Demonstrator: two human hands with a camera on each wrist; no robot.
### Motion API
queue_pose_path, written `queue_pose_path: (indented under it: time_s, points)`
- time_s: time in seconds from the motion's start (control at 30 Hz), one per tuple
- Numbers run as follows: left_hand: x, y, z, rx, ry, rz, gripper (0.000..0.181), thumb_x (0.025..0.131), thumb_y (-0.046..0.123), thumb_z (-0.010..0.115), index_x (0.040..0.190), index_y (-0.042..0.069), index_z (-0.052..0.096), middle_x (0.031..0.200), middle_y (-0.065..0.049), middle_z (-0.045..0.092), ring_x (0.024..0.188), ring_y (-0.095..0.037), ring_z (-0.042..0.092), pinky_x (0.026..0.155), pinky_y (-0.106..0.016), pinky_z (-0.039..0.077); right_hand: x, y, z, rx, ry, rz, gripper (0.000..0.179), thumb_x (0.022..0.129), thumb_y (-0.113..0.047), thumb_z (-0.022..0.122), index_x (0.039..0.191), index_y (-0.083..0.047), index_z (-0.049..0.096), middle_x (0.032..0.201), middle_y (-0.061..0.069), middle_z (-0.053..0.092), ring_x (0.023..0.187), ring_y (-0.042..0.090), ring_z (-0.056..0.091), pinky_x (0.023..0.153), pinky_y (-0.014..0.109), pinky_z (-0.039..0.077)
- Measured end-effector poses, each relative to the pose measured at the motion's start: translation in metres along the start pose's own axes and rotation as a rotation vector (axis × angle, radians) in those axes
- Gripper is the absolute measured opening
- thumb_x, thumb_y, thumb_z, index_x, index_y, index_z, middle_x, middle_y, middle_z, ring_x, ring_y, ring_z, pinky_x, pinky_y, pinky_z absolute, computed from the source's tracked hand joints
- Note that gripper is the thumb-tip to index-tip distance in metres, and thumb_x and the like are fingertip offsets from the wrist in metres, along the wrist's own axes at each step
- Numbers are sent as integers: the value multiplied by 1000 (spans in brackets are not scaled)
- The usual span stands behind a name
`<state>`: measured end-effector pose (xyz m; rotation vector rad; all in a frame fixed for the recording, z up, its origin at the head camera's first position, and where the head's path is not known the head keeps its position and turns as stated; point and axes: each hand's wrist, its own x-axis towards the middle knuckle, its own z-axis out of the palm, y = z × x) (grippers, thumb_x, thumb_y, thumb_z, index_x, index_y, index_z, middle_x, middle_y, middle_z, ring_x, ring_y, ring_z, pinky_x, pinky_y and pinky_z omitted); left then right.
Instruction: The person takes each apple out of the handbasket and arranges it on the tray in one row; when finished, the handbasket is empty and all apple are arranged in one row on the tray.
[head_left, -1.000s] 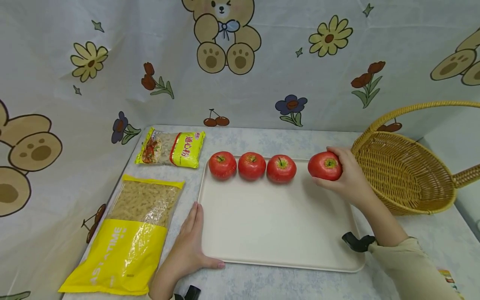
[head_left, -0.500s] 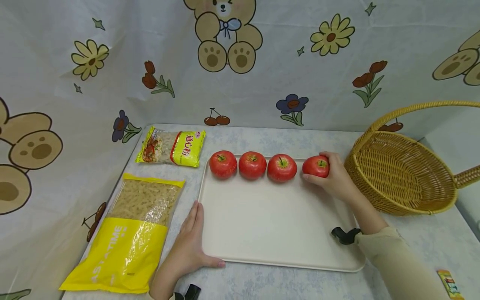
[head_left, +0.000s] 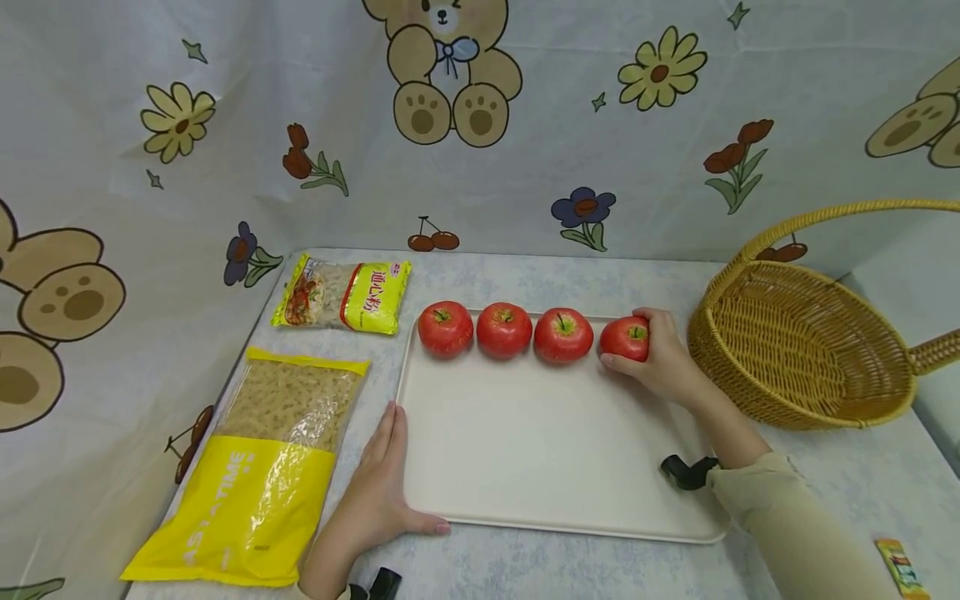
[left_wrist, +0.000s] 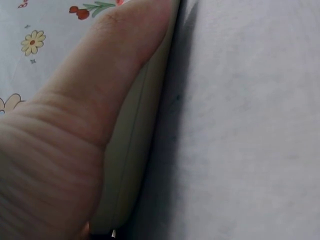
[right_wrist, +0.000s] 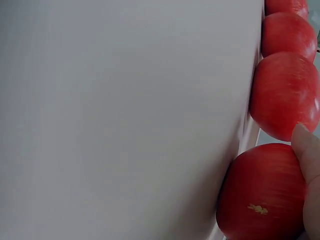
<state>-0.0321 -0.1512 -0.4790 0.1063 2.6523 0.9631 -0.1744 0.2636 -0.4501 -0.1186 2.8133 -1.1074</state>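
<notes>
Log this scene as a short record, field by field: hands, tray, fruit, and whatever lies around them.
right hand: the right hand grips the fourth red apple at the right end of the row
left hand: the left hand lies flat along the tray's left edge, thumb against its front rim
tray: cream rectangular plastic tray on the table
fruit: three other red apples in a row along the tray's far edge
basket: woven wicker basket with handle, right of the tray
packets: large yellow pasta bag and small yellow noodle packet, left of the tray
</notes>
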Motion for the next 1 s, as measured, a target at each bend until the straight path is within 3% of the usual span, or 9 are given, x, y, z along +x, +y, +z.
queue_pose_path:
  time_s: [0.2, 0.4, 0.7, 0.8, 0.9, 1.0]
  points:
    - [1, -1, -1, 4, -23, -22, 167, 38, 70, 91, 159, 21, -14, 167, -1, -20, 154, -37, 1, 120, -63, 19, -1, -1, -2, -11, -67, 18, 104, 82, -39, 80, 152, -3, 12, 144, 26, 26, 129, 45, 37, 102, 64, 44]
    - [0, 0, -2, 8, -22, -11, 166, 40, 69, 91, 159, 17, -12, 167, -4, -19, 154, -40, 2, 118, -65, 19, -3, -2, -2, -18, -106, 32, 105, 83, -38, 80, 154, -3, 10, 145, 26, 28, 129, 45, 37, 103, 64, 44]
    - [-1, 2, -3, 23, -26, 2, 165, 41, 69, 91, 159, 16, -11, 167, -6, -19, 153, -41, 2, 119, -64, 20, -4, -3, -3, -25, -84, 44, 109, 81, -37, 81, 155, -3, 9, 146, 27, 28, 130, 46, 38, 105, 65, 42]
    - [-2, 3, -4, 42, -30, 2, 165, 40, 68, 91, 159, 17, -11, 166, -6, -20, 154, -40, 0, 120, -62, 19, -8, -5, -5, -42, -71, 38, 114, 81, -44, 80, 157, -4, 6, 149, 28, 28, 133, 46, 36, 104, 67, 41]
    - [-3, 8, -8, 88, -34, 13, 162, 41, 68, 90, 159, 20, -11, 166, -8, -21, 154, -38, -4, 120, -61, 17, -19, -11, -8, -71, -22, 14, 112, 83, -51, 75, 158, -6, 5, 154, 27, 26, 137, 47, 32, 103, 69, 41]
    - [-4, 18, -15, 160, -8, 39, 150, 53, 70, 85, 159, 23, -11, 166, -10, -19, 155, -36, -6, 121, -61, 14, -33, -24, -10, -96, 65, -47, 100, 88, -49, 70, 159, -9, 11, 158, 23, 25, 142, 45, 28, 104, 71, 38]
